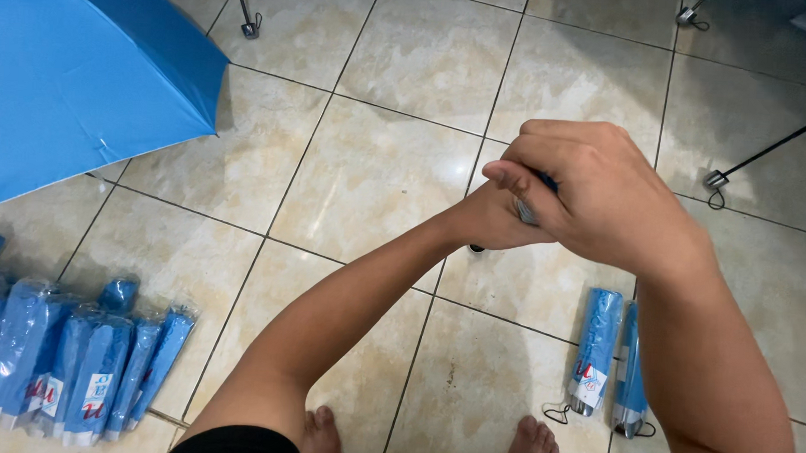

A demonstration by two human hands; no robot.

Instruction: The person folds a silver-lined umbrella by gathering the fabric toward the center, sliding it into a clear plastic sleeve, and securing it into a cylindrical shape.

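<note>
Both hands clamped together over a small dark-and-grey folded umbrella: right hand over left hand. Mostly hidden; long axis cannot be told. Two sleeved blue folded umbrellas lie lengthwise on the beige tiled floor, handles toward the feet.

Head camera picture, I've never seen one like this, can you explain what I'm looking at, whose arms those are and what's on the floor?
There is one picture, taken by a camera worn on a person's head and looking down, so the two bare arms and the bare feet belong to the wearer. The right hand is wrapped over the left hand, and together they grip a small, mostly hidden object with dark and grey parts; I cannot tell what it is. On the tiled floor lie two folded blue umbrellas in sleeves at right, a row of wrapped folded umbrellas at lower left, and an open blue umbrella at upper left.
</note>
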